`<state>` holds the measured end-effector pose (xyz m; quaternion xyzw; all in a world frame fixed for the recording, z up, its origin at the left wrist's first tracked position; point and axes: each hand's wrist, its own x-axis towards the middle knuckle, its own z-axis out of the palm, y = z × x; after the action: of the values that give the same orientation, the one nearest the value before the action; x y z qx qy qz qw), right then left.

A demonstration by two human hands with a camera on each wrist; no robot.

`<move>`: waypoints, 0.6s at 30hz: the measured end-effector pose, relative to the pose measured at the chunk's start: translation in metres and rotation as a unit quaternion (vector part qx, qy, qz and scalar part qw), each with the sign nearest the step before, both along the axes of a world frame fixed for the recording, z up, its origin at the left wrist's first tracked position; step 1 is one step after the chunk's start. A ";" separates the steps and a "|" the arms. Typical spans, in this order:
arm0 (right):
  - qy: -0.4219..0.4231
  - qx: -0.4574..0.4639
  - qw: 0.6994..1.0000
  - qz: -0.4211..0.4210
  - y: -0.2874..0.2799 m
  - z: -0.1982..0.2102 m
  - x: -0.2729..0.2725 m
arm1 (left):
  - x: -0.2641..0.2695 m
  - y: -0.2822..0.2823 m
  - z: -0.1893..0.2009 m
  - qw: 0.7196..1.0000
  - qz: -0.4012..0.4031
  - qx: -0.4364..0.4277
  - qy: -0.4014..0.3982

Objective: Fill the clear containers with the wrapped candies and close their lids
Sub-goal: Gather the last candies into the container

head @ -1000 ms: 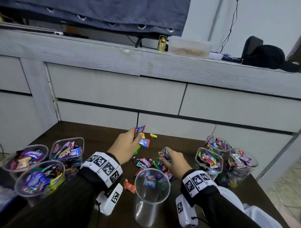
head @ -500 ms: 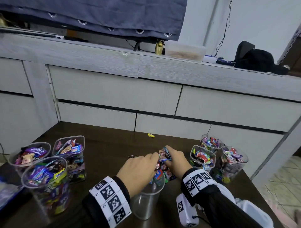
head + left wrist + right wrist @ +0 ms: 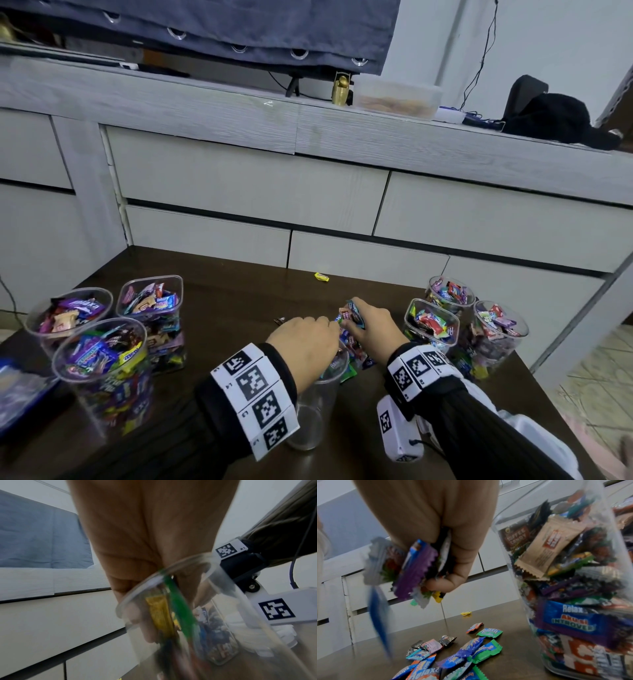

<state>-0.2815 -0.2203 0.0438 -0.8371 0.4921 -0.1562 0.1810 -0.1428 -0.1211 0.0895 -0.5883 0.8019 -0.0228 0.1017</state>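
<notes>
Six filled clear containers flank the dark table (image 3: 219, 308); a seventh, the near-empty cup (image 3: 313, 407), stands nearest. The left hand (image 3: 305, 346) is over the cup's mouth, the right hand (image 3: 375, 329) just beyond. From the left wrist, the fingers (image 3: 149, 632) dip inside the rim beside yellow and green wrappers; whether they still pinch one I cannot tell. Best release low, inside the rim. From the right wrist, the right hand clamps a crinkly bunch of candies (image 3: 412, 572) above the loose pile (image 3: 453, 655).
</notes>
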 end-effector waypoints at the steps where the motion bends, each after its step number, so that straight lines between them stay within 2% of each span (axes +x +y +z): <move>1: 0.001 -0.002 1.000 -0.002 -0.001 0.000 0.000 | -0.001 -0.002 0.000 1.000 0.006 0.008 0.003; 4: 0.004 -0.009 1.000 -0.004 -0.003 0.002 0.000 | -0.002 -0.006 0.001 1.000 0.014 0.023 0.014; 13: -0.002 -0.007 1.000 -0.004 -0.004 0.006 0.005 | 0.000 -0.003 0.001 1.000 -0.030 -0.001 -0.003; 15: -0.006 -0.006 1.000 -0.005 -0.003 0.009 0.006 | 0.002 -0.003 0.000 0.999 -0.028 -0.020 0.040; 18: -0.032 -0.022 0.999 -0.005 -0.002 0.014 0.004 | 0.010 0.002 -0.004 0.980 -0.029 -0.062 0.188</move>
<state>-0.2779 -0.2223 0.0582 -0.8327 0.4869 -0.1948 0.1779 -0.1329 -0.1196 0.0853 -0.5636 0.8205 0.0354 -0.0885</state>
